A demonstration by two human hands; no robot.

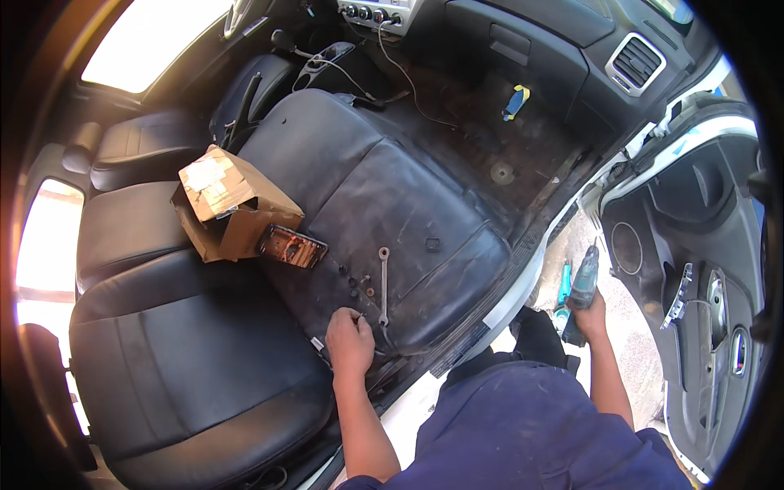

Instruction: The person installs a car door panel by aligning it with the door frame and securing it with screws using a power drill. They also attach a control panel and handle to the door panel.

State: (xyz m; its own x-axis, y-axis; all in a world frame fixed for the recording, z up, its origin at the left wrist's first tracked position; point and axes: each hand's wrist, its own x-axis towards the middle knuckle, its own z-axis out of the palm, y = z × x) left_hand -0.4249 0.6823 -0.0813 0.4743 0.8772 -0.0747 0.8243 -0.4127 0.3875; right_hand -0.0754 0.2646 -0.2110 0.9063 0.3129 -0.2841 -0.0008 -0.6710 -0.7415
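Observation:
My left hand (349, 341) rests on the black car seat (392, 204), its fingertips pinching a small dark fastener near the seat's near edge. Beside it lie a silver spanner (383, 286) and several small bolts and washers (359, 282). My right hand (590, 314) is outside the open doorway, gripping a teal cordless drill (582, 286) that points upward. A lit phone (292, 246) lies on the seat next to an open cardboard box (229, 204).
The reclined seat back (196, 367) lies at lower left. The open door panel (702, 278) stands at right. A bare footwell floor (490, 139) holds a blue-and-yellow tool (515, 101). A cable (408, 77) hangs from the dashboard. A teal screwdriver (564, 286) lies on the ground.

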